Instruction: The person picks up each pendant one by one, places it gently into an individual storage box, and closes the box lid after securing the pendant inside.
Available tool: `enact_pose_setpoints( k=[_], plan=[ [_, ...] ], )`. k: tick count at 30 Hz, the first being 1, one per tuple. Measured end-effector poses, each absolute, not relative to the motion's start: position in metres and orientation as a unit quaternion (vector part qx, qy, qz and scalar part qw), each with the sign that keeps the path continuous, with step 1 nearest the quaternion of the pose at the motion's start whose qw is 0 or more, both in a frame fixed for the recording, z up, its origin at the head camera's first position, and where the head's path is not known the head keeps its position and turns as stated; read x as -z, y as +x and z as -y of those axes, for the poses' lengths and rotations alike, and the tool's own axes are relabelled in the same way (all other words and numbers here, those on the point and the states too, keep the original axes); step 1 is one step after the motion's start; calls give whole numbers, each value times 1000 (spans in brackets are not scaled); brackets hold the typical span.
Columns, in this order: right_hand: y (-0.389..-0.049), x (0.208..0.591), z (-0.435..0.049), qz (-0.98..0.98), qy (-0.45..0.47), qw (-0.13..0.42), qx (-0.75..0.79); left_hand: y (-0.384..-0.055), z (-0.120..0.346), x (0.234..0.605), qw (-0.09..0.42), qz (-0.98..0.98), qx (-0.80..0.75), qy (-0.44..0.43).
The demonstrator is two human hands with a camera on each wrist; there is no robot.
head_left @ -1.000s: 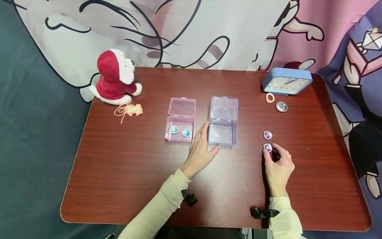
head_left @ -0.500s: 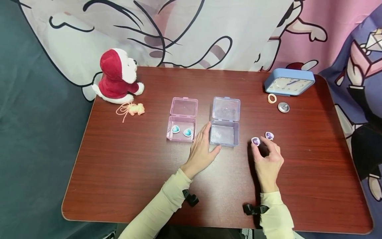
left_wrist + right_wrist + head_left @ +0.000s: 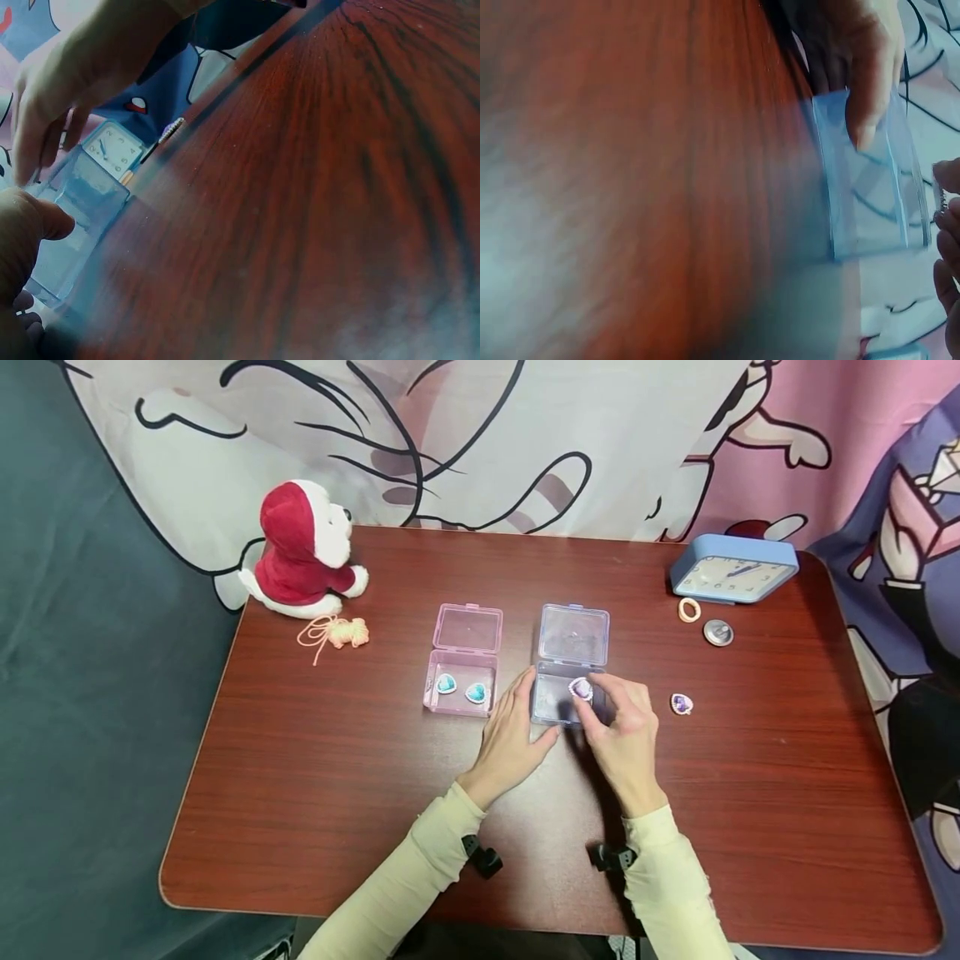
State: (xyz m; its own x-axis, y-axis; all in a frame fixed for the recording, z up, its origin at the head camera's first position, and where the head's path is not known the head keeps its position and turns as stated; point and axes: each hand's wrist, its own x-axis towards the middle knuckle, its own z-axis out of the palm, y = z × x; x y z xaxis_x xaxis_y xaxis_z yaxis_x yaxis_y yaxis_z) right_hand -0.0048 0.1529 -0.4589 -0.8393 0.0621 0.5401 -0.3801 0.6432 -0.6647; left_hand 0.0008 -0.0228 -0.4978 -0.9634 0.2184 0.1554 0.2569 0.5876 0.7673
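A small clear blue box (image 3: 551, 702) stands with its lid raised on the table. My right hand (image 3: 626, 735) pinches a purple heart-shaped gem (image 3: 581, 688) with a pale rim between thumb and fingertips, over the box's open compartment. Against the box's left side rests my left hand (image 3: 506, 747), its fingers fairly straight and the thumb by the front wall. The left wrist view shows that thumb (image 3: 52, 221) close to the box wall. To the left, an open pink box (image 3: 438, 703) holds two turquoise heart gems (image 3: 476, 693). A second purple heart gem (image 3: 682, 704) lies right of my right hand.
A blue clock (image 3: 735, 570) stands at the back right, with a cream ring (image 3: 688, 610) and a round silver piece (image 3: 718, 632) before it. A plush toy in red (image 3: 303, 556) sits at the back left, beside a bundle of pale cord (image 3: 347, 632).
My right hand has picked up the nearer purple gem and carried it left over the blue box. My left hand has stayed at the box's side.
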Motion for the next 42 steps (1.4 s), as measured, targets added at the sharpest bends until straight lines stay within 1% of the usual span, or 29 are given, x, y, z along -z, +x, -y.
enact_pose_setpoints(
  k=[5, 12, 16, 30, 32, 34, 39, 42],
  plan=[
    [-14, 459, -141, 886, 133, 219, -388, 1, 23, 499, 23, 893, 429, -134],
    [-20, 458, -133, 903, 144, 173, -365, 0, 23, 499, 25, 899, 417, -133],
    [-20, 459, -132, 909, 140, 158, -360, 0, 23, 498, 26, 899, 416, -135],
    [-21, 458, -130, 918, 123, 133, -353, 0, 23, 497, 14, 900, 415, -131],
    [-20, 457, -130, 916, 120, 135, -359, 0, 22, 496, 15, 901, 414, -132],
    [-20, 456, -131, 910, 119, 149, -369, 0, 22, 497, 17, 900, 415, -133],
    [-19, 453, -145, 883, 102, 219, -401, 1, 23, 497, 18, 897, 421, -133],
    [-19, 457, -164, 877, 65, 246, -408, 1, 23, 498, 18, 896, 423, -131]
  ],
)
